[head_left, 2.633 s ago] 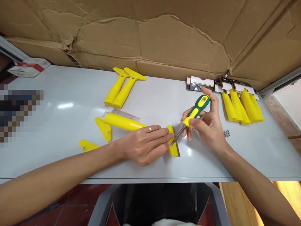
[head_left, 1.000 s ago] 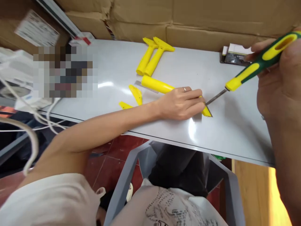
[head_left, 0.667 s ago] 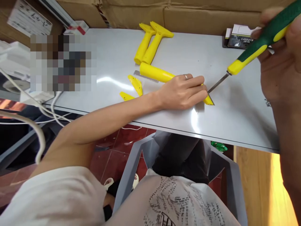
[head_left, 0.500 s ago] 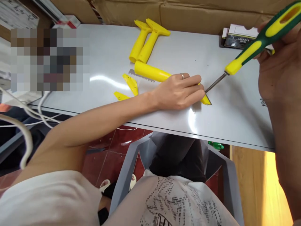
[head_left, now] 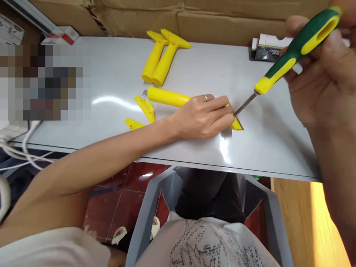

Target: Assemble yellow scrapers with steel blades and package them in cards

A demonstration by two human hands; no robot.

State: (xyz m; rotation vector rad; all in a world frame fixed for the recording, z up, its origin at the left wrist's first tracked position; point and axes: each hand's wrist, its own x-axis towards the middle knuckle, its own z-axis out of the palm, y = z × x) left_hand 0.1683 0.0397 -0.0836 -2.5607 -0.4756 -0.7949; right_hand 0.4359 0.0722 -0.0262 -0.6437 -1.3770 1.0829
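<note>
Pressing the smooth yellow plastic scraper (head_left: 169, 98) flat on the glossy grey table (head_left: 111, 74), your left hand (head_left: 201, 118) covered its head while your right hand (head_left: 319, 70) gripped the rubbery green-yellow screwdriver (head_left: 292, 55), its thin steel tip at the head.

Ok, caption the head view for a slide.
Left hand pins a yellow scraper; right hand holds a screwdriver.

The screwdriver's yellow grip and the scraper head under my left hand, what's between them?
In the head view, only the screwdriver's own bare metal shaft spans that gap above the table, its tip at the scraper head beside the left hand.
</note>
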